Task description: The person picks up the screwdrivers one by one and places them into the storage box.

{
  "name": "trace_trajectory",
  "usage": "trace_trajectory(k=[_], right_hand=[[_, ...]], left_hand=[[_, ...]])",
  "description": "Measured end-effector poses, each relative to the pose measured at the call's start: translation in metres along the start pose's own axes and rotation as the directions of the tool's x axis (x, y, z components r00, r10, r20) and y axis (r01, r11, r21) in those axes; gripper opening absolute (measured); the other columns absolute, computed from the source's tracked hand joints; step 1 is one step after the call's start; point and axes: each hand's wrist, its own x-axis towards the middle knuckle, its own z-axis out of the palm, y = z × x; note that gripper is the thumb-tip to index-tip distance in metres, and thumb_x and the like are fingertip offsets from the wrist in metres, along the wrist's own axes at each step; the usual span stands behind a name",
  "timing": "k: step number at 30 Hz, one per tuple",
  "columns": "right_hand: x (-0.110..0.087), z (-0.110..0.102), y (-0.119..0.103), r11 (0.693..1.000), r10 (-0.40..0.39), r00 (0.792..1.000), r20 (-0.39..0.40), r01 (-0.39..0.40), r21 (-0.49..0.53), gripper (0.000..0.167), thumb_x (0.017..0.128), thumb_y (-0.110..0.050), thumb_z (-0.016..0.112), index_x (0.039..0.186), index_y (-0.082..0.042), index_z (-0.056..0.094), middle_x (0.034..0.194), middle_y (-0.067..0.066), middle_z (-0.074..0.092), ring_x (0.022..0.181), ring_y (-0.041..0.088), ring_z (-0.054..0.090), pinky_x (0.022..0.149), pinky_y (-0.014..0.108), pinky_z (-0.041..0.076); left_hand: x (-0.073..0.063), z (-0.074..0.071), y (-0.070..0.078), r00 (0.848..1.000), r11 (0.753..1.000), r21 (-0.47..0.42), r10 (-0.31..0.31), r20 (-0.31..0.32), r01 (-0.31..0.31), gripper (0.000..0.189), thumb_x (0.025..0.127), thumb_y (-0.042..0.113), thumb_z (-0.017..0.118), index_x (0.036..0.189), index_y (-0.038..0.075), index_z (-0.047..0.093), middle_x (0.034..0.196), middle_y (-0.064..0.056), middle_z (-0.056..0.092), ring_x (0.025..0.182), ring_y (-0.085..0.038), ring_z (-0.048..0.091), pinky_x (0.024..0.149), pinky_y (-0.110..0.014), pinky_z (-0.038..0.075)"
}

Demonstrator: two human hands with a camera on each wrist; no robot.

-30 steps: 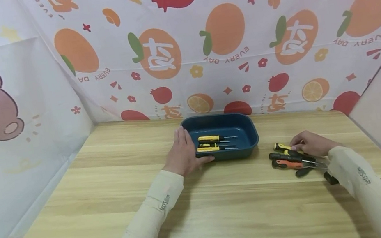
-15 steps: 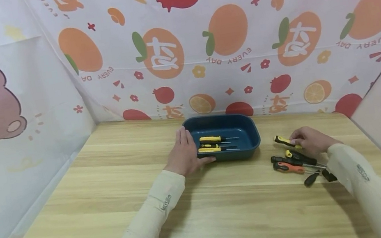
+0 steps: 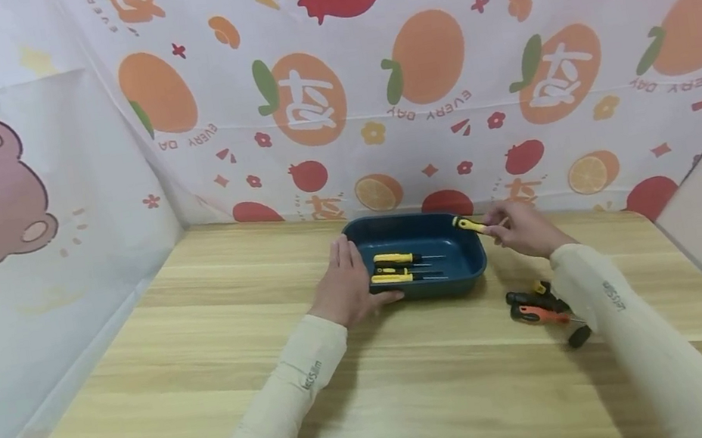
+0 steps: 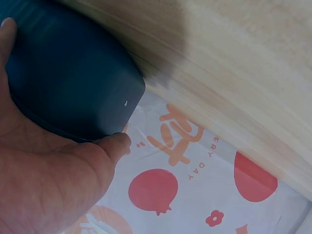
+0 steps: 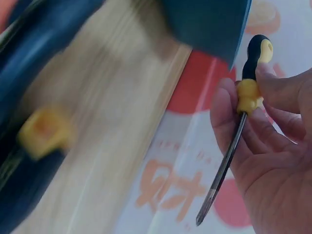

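A dark blue rectangular bin (image 3: pixel 464 278) stands near the back wall. My left hand (image 3: pixel 343 291) lies against its left end, fingers extended along the rim and thumb along the front wall; the left wrist view shows this hand (image 4: pixel 58 175) touching the bin's outside (image 4: pixel 73 73). Over the bin's right end, my right hand (image 3: pixel 521 226) pinches a yellow-and-black screwdriver (image 3: pixel 469 225) near the handle's collar. In the right wrist view, the screwdriver's shaft (image 5: pixel 222 170) ends in a cross-shaped tip. Several yellow-and-black screwdrivers (image 3: pixel 393 260) lie inside the bin.
To the right of the bin, a small pile on the wooden table (image 3: pixel 417 377) includes an orange-and-black screwdriver (image 3: pixel 538 313) and black-handled tools (image 3: pixel 579 336). My right sleeve (image 3: pixel 613 307) hides part of it. A fruit-print sheet (image 3: pixel 378 130) hangs directly behind the bin.
My right hand has lifted the screwdriver from the pile and carried it left and back to the bin's right rim. The left hand stays at the bin.
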Motion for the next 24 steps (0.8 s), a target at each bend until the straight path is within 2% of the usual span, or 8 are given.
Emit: trace_trajectory(k=[6,10,18,24], right_hand=[[0.025,0.016,-0.032,0.999,-0.016,1.000,0.004,0.016,-0.046,0.017,0.101,-0.005,0.060,0.117,0.001,0.061,0.116,0.020,0.065,0.103,0.035,0.063,0.092,0.049,0.057],[0.041,0.031,-0.048,0.994,-0.053,0.999,0.012,0.054,-0.091,0.015,0.100,-0.003,0.060,0.115,0.000,0.063,0.115,0.018,0.063,0.103,0.034,0.057,0.099,0.051,0.052],[0.061,0.063,-0.058,0.992,-0.091,0.994,0.064,0.096,-0.080,0.016,0.096,0.001,0.061,0.111,0.001,0.065,0.109,0.016,0.064,0.093,0.028,0.057,0.089,0.043,0.053],[0.073,0.078,-0.056,0.986,-0.144,0.986,0.084,0.150,-0.070,0.015,0.094,0.003,0.062,0.108,0.002,0.066,0.105,0.016,0.065,0.091,0.027,0.060,0.086,0.043,0.055]], left_hand=[[0.001,-0.002,-0.001,1.000,1.000,0.008,0.003,0.001,-0.003,0.127,0.081,0.083,0.055,0.153,-0.016,0.022,0.162,-0.033,0.017,0.151,-0.044,0.017,0.119,-0.042,0.028],[0.002,-0.002,-0.002,1.000,1.000,0.013,0.002,0.007,-0.002,0.127,0.081,0.084,0.054,0.153,-0.016,0.022,0.162,-0.033,0.017,0.151,-0.044,0.017,0.119,-0.042,0.028],[0.003,0.001,-0.001,1.000,1.000,0.010,-0.001,-0.008,0.001,0.128,0.080,0.084,0.055,0.153,-0.016,0.022,0.161,-0.033,0.018,0.151,-0.043,0.018,0.119,-0.041,0.028],[0.001,-0.002,0.000,1.000,1.000,0.015,-0.007,-0.019,0.008,0.127,0.080,0.084,0.056,0.153,-0.015,0.023,0.161,-0.032,0.020,0.151,-0.042,0.020,0.119,-0.041,0.030]])
